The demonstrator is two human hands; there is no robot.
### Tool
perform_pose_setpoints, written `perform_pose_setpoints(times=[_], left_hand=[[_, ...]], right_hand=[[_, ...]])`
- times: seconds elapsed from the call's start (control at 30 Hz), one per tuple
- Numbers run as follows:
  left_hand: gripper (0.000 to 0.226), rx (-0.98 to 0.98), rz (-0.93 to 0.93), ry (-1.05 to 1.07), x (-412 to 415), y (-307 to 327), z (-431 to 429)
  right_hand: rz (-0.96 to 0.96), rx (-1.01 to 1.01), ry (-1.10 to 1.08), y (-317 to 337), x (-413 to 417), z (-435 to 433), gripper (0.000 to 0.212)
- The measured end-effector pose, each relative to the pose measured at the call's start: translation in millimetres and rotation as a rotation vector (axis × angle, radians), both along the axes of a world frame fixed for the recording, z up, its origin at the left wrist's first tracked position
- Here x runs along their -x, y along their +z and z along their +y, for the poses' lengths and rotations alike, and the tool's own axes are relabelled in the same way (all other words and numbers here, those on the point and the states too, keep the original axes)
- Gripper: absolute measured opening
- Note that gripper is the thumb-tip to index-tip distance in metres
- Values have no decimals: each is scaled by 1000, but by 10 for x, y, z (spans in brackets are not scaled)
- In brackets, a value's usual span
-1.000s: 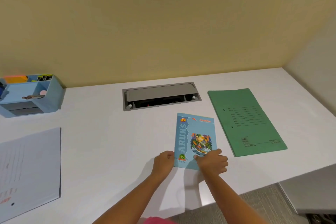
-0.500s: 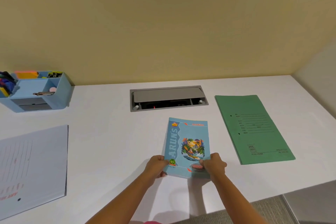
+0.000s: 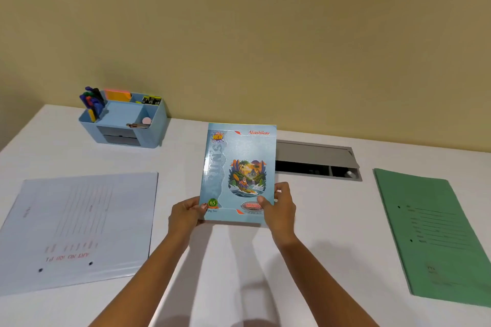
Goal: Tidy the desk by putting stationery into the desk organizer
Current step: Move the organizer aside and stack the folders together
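Observation:
A light blue notebook (image 3: 239,167) with a colourful picture on its cover is held up off the white desk (image 3: 239,260), tilted toward me. My left hand (image 3: 186,211) grips its lower left corner and my right hand (image 3: 279,207) grips its lower right corner, thumb on the cover. The blue desk organizer (image 3: 125,121) stands at the back left against the wall, holding markers, orange sticky notes and other small items.
A pale blue folder (image 3: 77,225) lies flat at the left. A green folder (image 3: 435,236) lies at the right. A grey cable hatch (image 3: 316,159) is set in the desk behind the notebook. The beige wall runs along the back.
Both hands have lifted the notebook off the desk and raised it upright. My view has swung left, so the organizer and pale blue folder now show more fully.

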State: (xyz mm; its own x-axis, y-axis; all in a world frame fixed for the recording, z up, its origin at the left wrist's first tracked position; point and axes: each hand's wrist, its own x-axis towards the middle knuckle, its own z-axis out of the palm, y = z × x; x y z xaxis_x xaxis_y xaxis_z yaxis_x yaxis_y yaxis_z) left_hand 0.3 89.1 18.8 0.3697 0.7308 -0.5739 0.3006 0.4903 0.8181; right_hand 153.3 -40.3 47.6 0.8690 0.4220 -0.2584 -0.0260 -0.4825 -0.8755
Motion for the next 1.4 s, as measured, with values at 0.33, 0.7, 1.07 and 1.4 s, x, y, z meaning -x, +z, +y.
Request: perform_pose_setpoints(times=[0.33,0.7,1.07,1.4], left_hand=[[27,-66,158,132,56,-173,1065],[20,-77,256,-10,-206,-392,1445],[46,-120,183,371,-52,-214,1985],[27,80,-514,623,-58,-44,2291]], right_hand=[[26,76,73,-296,5,1225,32],[-125,269,59,-734,-215,1576,33],[-254,421,17,-815,-163,1774,44],[-271,397,-9,-793,-152,1784,46]])
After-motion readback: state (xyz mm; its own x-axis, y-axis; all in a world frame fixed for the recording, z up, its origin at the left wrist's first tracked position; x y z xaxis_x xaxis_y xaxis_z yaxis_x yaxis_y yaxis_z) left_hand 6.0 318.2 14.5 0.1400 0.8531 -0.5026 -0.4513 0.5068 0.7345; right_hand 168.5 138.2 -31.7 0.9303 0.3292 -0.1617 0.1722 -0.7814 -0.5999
